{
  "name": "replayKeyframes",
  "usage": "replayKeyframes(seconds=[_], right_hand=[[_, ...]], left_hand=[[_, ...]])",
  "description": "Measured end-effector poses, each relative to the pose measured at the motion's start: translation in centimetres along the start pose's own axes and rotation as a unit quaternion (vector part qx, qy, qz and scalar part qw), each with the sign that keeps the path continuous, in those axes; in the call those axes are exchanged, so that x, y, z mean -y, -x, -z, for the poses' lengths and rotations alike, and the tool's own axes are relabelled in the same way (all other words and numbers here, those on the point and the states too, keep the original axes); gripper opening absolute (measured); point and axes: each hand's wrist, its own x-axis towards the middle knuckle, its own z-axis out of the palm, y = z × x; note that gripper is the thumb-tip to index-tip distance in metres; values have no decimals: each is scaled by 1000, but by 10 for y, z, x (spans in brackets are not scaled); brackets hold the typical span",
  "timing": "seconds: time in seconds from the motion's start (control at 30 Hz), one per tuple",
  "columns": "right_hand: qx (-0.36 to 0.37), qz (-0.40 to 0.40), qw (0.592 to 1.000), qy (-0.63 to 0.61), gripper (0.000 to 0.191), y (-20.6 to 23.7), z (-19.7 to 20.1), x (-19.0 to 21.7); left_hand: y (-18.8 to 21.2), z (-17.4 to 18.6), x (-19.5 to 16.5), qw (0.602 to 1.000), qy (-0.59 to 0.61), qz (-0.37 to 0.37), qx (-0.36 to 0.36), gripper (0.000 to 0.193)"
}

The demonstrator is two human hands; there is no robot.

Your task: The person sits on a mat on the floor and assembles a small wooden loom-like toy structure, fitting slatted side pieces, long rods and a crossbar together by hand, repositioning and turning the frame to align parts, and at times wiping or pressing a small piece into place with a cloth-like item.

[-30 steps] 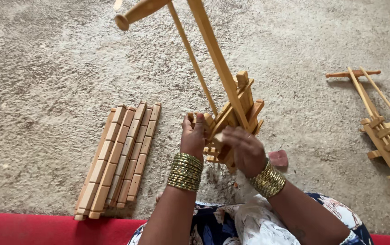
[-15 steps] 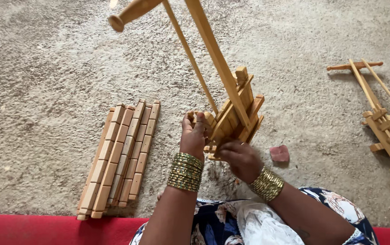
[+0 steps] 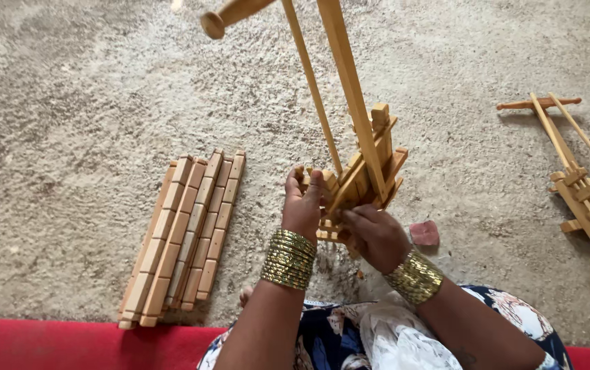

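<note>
Wooden frame (image 3: 360, 175) upright, handle away

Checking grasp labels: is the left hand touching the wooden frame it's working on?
Touching. The head view shows the left hand with its fingers curled over the lower slats of the wooden frame, no gap visible.

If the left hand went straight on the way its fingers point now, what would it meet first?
The left hand points up and away, and its fingers already touch the wooden frame, so it would probably meet the frame's slats first. Depth is hard to judge.
</note>
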Motion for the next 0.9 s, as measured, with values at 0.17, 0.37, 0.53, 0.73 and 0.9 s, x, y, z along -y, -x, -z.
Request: replayKeyframes(seconds=[0.17,0.37,0.53,0.73,0.9], right_hand=[[-182,56,980,59,15,-30,14,-13],[-92,70,993,36,14,-54,8,16],[-48,79,994,-57,22,-25,10,17],[39,-75,995,50,29,3,-2,-29],[12,14,995,95,20,15,-15,9]], left_hand=[[-4,3,5,1000,-22,11,-16,88],[-11,9,6,1000,13,-1,-1,90],[-8,14,5,1000,21,-7,-5,93],[-3,15,-1,999,-17,16,-33,106],[-1,17,-2,1000,-2,-3,-21,106]])
